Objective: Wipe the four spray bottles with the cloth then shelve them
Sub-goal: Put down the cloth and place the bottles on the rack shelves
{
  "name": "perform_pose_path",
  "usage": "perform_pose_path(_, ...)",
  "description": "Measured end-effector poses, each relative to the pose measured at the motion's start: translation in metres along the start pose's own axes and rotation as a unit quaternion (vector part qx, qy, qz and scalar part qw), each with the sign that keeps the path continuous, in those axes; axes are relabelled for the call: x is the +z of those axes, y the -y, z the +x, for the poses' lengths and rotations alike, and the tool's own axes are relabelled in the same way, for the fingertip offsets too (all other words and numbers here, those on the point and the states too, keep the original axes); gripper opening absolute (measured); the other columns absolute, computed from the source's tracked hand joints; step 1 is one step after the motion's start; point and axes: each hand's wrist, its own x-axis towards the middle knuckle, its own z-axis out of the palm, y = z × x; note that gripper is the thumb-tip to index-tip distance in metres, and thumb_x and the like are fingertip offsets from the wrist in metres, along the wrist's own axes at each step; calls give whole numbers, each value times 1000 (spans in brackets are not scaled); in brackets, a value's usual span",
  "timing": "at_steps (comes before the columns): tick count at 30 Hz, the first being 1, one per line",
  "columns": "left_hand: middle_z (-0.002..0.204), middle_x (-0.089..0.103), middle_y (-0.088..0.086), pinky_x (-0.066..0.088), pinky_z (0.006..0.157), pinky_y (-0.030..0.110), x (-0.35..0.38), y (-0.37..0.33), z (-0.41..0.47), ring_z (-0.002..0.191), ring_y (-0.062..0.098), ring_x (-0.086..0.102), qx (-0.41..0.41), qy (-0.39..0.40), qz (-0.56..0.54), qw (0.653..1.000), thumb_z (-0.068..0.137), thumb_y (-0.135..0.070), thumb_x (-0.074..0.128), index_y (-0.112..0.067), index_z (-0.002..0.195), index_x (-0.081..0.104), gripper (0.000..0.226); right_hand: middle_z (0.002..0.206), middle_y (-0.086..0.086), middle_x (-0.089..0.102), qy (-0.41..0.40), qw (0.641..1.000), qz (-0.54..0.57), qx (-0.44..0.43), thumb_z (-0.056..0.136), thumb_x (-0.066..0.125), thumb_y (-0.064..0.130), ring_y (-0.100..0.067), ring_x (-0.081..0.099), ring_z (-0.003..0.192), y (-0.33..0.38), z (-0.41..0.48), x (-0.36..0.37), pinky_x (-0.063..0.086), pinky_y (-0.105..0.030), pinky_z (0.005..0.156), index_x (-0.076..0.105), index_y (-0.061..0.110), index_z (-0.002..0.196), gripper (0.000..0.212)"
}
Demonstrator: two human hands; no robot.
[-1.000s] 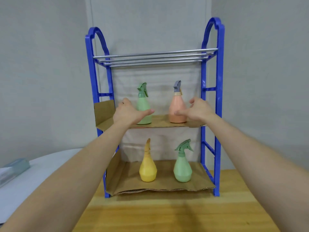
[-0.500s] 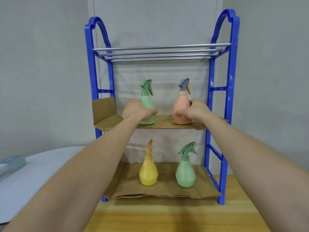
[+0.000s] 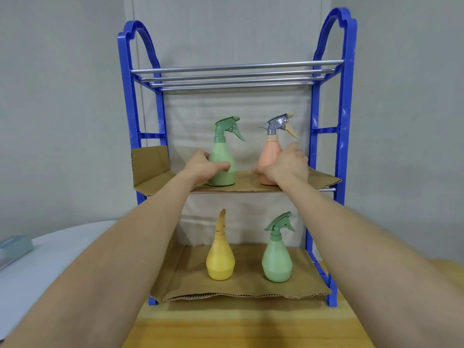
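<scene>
A blue rack [image 3: 349, 101] stands on the wooden table, its two lower shelves lined with cardboard. On the middle shelf stand a green spray bottle [image 3: 223, 156] and a pink spray bottle [image 3: 270, 156] with a grey trigger. My left hand [image 3: 200, 167] wraps the green bottle's body from the left. My right hand [image 3: 286, 164] wraps the pink bottle's body from the right. On the bottom shelf stand a yellow bottle [image 3: 220, 257] and a second green bottle [image 3: 277, 257], both upright. No cloth is in view.
The rack's top shelf is bare metal rods [image 3: 236, 76]. A folded-up cardboard flap [image 3: 150, 164] sits at the middle shelf's left end. A white round table [image 3: 37, 267] with a pale blue box [image 3: 15, 247] lies to the left. Grey walls stand behind.
Both hands reached forward to the middle shelf and closed around the green and pink bottles. The camera moved closer to the rack.
</scene>
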Motion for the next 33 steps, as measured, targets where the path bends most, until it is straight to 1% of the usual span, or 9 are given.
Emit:
perform_pose_path(4,122,69,5,58,100,37,-3,6,7,114,21,70,9,33,-36,999,79,-33,89,-14,130,56,63,142,-17,54,-10,1000,6,3,58,96,66,-34,53,135,2,-1,3,48,-44,107,37,7,143,119)
perform_pose_path(9,127,66,3,58,105,44,-6,8,11,118,21,68,-2,80,-66,995,78,-37,92,-18,141,49,78,140,-18,55,-18,1000,-2,-8,58,95,68,-35,54,133,2,-2,2,48,-43,106,39,7,139,117)
perform_pose_path(13,132,63,2,59,98,40,-7,11,7,119,22,67,-1,82,-70,994,75,-41,97,-22,150,43,94,140,-17,55,-15,1000,-14,-8,58,94,70,-34,55,133,3,-2,-1,49,-43,105,39,6,139,118)
perform_pose_path(20,138,62,4,58,105,43,-10,12,10,120,22,67,-1,87,-42,995,75,-46,97,-17,157,40,104,139,-17,56,-19,999,-43,-15,58,87,81,-33,57,131,7,-6,-5,51,-43,101,40,3,139,122)
perform_pose_path(25,156,53,4,54,112,46,-33,6,1,124,27,64,4,80,23,997,73,-63,93,-20,170,21,129,135,-16,58,34,995,-88,-31,63,79,87,-34,61,124,13,-13,-38,54,-44,88,46,3,142,120)
perform_pose_path(27,151,58,3,54,113,47,-48,2,-13,126,24,65,45,40,63,996,76,-62,91,-20,167,28,118,117,-12,64,30,991,-101,-83,74,81,75,-31,63,104,12,-25,-59,50,-37,70,59,8,114,81)
perform_pose_path(29,135,64,0,58,103,41,-60,-2,-36,118,19,67,122,-27,98,987,84,-52,89,-22,157,44,91,91,-7,62,7,988,-86,-132,90,76,50,-29,58,84,6,-51,-79,38,-32,55,53,12,83,45)
perform_pose_path(31,116,68,-3,60,90,33,-67,0,-67,102,16,69,203,-106,111,967,90,-41,85,-25,138,60,56,75,-6,59,-22,981,-66,-180,95,66,38,-32,58,77,-7,-87,-91,38,-33,51,55,12,78,33)
perform_pose_path(33,101,72,-3,60,82,28,-66,8,-102,88,14,69,248,-136,97,954,93,-34,81,-25,120,68,31,72,-5,67,-22,977,-22,-209,93,64,40,-31,63,75,-29,-125,-86,52,-39,58,65,16,78,28)
